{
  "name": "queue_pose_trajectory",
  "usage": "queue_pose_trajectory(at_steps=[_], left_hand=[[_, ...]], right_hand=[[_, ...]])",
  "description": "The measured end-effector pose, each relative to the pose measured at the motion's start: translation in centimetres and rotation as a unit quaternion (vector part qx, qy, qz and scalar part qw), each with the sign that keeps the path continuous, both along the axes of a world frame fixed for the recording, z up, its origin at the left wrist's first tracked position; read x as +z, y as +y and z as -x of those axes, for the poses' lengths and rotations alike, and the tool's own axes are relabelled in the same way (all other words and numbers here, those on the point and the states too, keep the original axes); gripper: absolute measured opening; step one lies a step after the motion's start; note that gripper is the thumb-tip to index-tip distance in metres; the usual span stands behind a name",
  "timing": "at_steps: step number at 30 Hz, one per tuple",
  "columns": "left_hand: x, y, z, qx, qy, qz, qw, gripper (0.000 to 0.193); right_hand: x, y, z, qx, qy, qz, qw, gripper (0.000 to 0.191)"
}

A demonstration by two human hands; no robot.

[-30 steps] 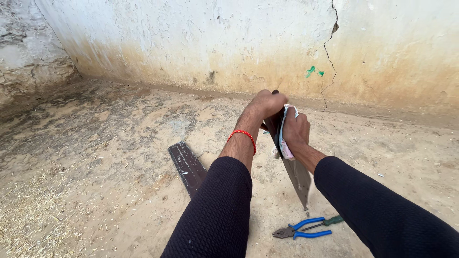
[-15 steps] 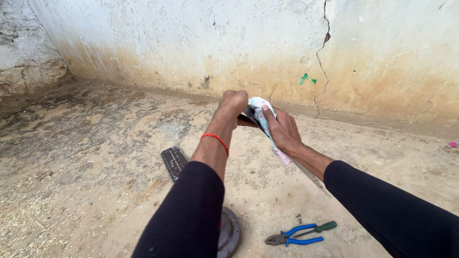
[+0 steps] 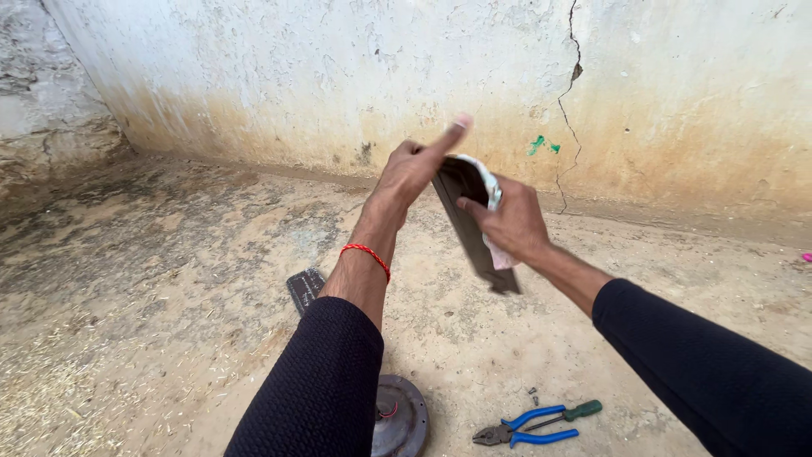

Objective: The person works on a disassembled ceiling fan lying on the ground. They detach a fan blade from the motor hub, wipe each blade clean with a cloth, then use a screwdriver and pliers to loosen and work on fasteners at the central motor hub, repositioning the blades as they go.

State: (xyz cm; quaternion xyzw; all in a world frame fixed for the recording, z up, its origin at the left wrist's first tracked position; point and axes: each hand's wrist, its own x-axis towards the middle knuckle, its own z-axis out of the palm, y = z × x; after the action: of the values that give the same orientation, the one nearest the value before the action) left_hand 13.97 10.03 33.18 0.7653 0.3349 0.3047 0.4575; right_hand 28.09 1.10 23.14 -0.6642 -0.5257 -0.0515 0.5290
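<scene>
Dark metal blade pinched by left hand; right hand fingers press cloth.

I'm facing a rough plastered wall, whitish up high and stained yellow-brown along its foot, with a thin dark crack running down it and a small green smear just beside that crack. At the far left it meets a greyer, crumbling stretch of wall in a corner. Under me is a bare, sandy dirt floor, darker and damp-looking near the corner, with bits of pale straw scattered at the lower left, all in soft, even daylight.
</scene>
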Motion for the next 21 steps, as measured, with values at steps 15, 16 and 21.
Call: queue_pose_trajectory(at_steps=[15,16,21], left_hand=[[-3.2,0.6,-4.8,0.124,-0.419,0.11,0.893,0.036],[-3.2,0.7,-4.8,0.142,-0.445,0.151,0.871,0.036],[-2.7,3.6,-2.4,0.236,-0.472,0.193,0.827,0.036]], right_hand=[[-0.6,1.5,3.8,-0.123,-0.218,-0.159,0.955,0.06],[-0.8,1.6,3.7,-0.132,-0.244,-0.141,0.95,0.061],[-2.6,-1.2,1.2,-0.122,-0.313,-0.023,0.942,0.081]])
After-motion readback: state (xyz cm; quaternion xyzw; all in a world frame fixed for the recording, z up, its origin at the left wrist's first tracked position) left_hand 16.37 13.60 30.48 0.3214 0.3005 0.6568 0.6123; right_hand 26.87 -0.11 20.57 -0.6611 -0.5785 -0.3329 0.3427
